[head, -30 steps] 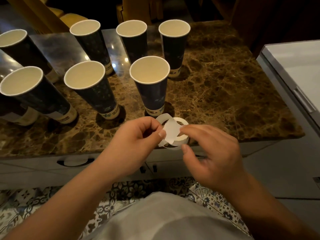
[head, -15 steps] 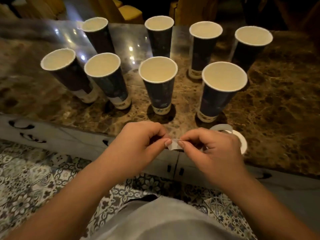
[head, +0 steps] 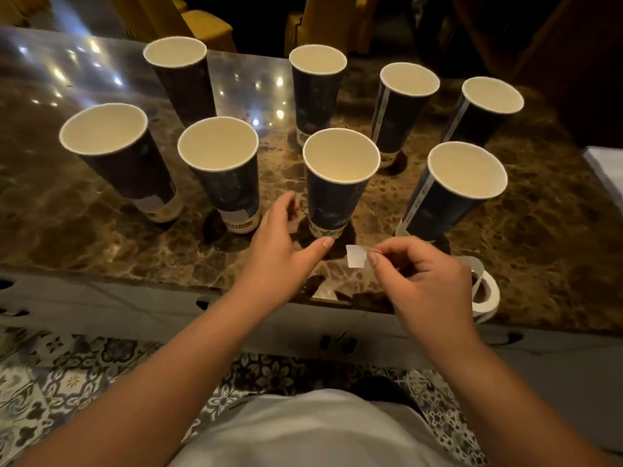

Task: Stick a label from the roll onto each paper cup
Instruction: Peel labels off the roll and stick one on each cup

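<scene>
Several dark blue paper cups stand upright in two rows on the marble table [head: 539, 251]. My right hand [head: 421, 281] pinches a small white label [head: 356, 256] by its right edge, just in front of the front-middle cup [head: 338, 183]. My left hand [head: 279, 251] is spread beside that cup's base, fingers to its left and thumb pointing under it, holding nothing. The white label roll [head: 485, 291] lies on the table right of my right hand, partly hidden by it. The two front-left cups [head: 222, 176] [head: 124, 160] show pale patches near their bases.
A scrap of white backing paper [head: 323, 293] lies at the table's front edge below my hands. A white surface [head: 606, 166] juts in at the far right. Yellow chairs [head: 205, 25] stand behind the table. Patterned floor tiles [head: 67, 382] show below.
My left hand let go of the label and moved forward to the front-middle cup's base. The right hand now holds the peeled label alone. The view shifted left.
</scene>
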The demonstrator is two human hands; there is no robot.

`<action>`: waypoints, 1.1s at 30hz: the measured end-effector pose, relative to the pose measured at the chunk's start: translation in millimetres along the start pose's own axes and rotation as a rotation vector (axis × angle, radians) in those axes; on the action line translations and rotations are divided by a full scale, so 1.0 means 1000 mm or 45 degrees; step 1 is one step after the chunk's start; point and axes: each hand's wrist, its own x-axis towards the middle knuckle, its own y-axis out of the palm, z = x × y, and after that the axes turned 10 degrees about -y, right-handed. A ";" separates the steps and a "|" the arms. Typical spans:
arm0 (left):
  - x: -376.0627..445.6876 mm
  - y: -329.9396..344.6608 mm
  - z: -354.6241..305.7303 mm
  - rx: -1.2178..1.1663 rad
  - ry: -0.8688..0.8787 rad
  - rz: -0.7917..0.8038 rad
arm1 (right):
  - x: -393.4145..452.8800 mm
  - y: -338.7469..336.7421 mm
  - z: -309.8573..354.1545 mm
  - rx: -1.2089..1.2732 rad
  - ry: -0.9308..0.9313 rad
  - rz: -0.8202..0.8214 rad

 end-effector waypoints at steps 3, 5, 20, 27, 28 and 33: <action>0.027 0.016 0.003 -0.036 0.003 0.065 | -0.006 0.001 0.002 -0.063 0.010 0.000; 0.041 0.023 0.002 -0.094 -0.006 0.135 | -0.007 -0.001 0.003 -0.082 0.027 -0.005; -0.006 0.007 0.002 -0.516 -0.196 0.479 | 0.018 0.001 0.011 0.409 0.334 -0.014; -0.026 0.002 0.006 -0.751 -0.203 0.623 | 0.017 0.008 0.020 0.427 0.332 0.035; -0.028 0.002 0.007 -0.795 -0.209 0.629 | 0.015 0.009 0.021 0.410 0.327 0.045; -0.034 0.000 0.007 -0.691 -0.186 0.510 | 0.008 0.010 0.022 0.293 0.250 0.065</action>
